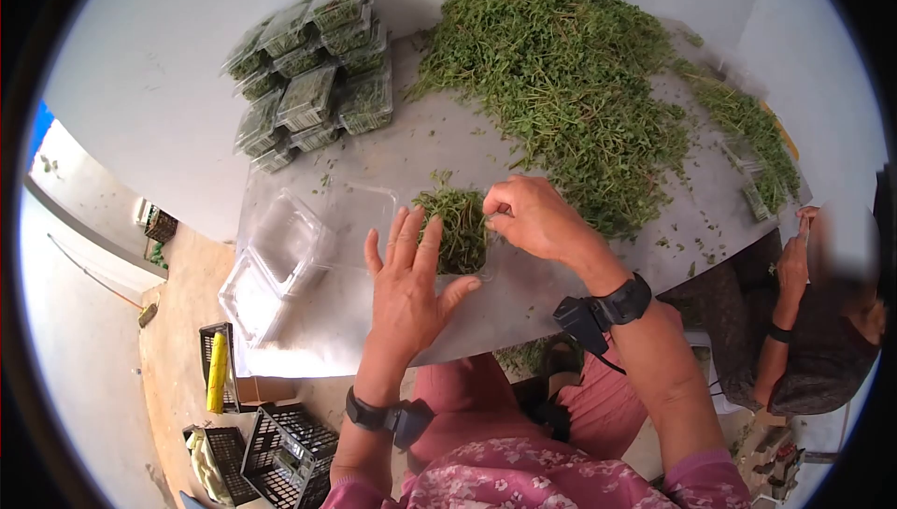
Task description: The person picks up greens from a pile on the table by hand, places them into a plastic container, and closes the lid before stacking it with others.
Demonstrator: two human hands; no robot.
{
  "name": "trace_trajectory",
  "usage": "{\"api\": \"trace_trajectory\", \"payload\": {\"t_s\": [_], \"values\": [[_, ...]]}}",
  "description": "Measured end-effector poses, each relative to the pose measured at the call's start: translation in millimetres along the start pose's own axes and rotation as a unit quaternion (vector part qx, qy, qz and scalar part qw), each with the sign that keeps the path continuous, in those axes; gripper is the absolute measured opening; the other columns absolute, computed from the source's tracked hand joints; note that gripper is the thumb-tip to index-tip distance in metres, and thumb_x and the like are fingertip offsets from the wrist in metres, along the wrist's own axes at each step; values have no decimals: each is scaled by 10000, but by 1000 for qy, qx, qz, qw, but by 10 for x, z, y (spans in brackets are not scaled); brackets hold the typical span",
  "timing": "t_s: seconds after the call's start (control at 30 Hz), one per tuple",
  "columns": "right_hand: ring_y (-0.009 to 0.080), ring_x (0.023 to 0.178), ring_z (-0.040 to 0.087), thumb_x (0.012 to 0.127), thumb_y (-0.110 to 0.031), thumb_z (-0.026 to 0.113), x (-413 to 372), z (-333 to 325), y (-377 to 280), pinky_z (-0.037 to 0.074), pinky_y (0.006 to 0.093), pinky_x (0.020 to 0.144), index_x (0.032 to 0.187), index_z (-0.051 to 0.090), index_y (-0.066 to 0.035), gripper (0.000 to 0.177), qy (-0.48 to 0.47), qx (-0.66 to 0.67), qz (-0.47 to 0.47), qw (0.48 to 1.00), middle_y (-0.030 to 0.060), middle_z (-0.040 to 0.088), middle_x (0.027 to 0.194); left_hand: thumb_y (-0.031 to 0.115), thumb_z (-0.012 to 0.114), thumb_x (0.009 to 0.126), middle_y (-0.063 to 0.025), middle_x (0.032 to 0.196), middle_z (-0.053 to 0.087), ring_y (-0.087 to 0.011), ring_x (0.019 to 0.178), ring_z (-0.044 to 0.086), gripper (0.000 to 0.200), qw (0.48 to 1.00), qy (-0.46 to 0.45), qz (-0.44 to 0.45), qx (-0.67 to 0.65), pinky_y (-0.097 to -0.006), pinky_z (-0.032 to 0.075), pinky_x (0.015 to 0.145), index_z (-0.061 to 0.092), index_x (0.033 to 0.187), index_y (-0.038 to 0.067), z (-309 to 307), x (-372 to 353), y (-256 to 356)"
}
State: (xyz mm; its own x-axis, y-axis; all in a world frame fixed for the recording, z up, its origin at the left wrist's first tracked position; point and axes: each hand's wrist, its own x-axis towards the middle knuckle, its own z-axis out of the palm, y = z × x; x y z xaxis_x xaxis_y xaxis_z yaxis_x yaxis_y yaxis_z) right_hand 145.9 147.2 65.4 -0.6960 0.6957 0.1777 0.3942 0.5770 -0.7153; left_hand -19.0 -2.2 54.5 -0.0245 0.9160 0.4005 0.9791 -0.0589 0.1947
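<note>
Green stems and leaves fill one half of an open clear plastic box [476, 273] on the metal table, and its clear lid [366, 199] lies spread to the left. My left hand [406, 289] rests over the left side of the greens [455, 224], fingers spread and thumb along the box's near edge. At the box's right edge is my right hand [528, 216], its thumb and fingers pinched together; what they hold, if anything, is too small to make out. Both wrists wear black devices.
A large heap of greens [561, 79] covers the back of the table [374, 158]. Filled clear boxes [313, 93] are stacked at back left, with empty ones [280, 238] at left. Another person [792, 271] sits at right. Black crates [290, 453] stand on the floor.
</note>
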Motion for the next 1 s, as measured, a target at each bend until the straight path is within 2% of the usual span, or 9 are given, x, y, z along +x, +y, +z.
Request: {"api": "trace_trajectory", "payload": {"t_s": [0.2,0.4,0.5,0.6,0.7,0.8,0.9,0.93,1.0], "values": [[329,838,601,772,-75,704,-10,140,35,480,414,750,852,665,-4,114,7,-24,-12,1000,155,610,862,543,630,854,-194,1437,427,-354,1401,328,759,1000,-15,-17,-4,-543,127,1152,476,1362,0,-18,-243,26],[353,851,593,765,-47,676,5,371,77,496,440,768,734,649,-14,52,86,-43,-48,994,154,593,874,500,661,838,-168,1432,452,-340,1395,347,714,1000,-22,10,2,-547,120,1153,508,1341,17,87,-229,79],[334,910,569,773,-52,658,28,505,125,460,452,786,726,662,-58,48,122,-71,-73,987,125,591,876,488,676,825,-158,1430,465,-329,1392,354,713,999,-37,7,6,-552,120,1153,514,1337,19,144,-237,73],[312,975,541,788,-74,649,-1,456,32,410,455,812,727,677,-94,69,99,-143,-60,983,98,612,899,473,693,807,-143,1425,475,-309,1384,368,707,999,-41,4,9,-581,129,1143,528,1326,22,180,-240,75],[292,1002,530,822,-90,611,-18,412,35,375,457,824,762,690,-108,100,81,-154,-75,982,82,634,906,480,690,808,-147,1429,471,-315,1384,367,720,999,-48,3,12,-571,126,1146,517,1336,22,164,-237,81],[304,995,556,852,-89,572,-22,316,23,397,469,834,844,697,-98,126,48,-105,-70,991,87,662,916,490,684,812,-151,1436,461,-323,1386,364,737,999,-48,3,14,-559,124,1150,500,1352,23,132,-232,90],[313,912,627,860,-75,576,67,196,101,480,443,812,927,672,-62,117,127,-47,-84,987,112,675,900,489,687,810,-151,1441,454,-324,1386,363,747,999,-34,2,15,-556,124,1150,490,1362,26,103,-220,106],[345,869,662,875,-59,553,51,94,32,520,424,791,962,662,-29,143,142,-72,-76,984,152,694,933,488,689,809,-151,1442,452,-324,1386,363,750,999,-28,2,16,-555,123,1150,487,1364,26,91,-211,109],[340,879,665,880,-44,542,65,64,68,520,423,788,986,657,-26,158,133,-40,-58,989,147,699,944,480,692,809,-152,1442,452,-326,1386,362,748,1000,-26,8,12,-559,128,1147,484,1367,26,67,-175,138]]}}
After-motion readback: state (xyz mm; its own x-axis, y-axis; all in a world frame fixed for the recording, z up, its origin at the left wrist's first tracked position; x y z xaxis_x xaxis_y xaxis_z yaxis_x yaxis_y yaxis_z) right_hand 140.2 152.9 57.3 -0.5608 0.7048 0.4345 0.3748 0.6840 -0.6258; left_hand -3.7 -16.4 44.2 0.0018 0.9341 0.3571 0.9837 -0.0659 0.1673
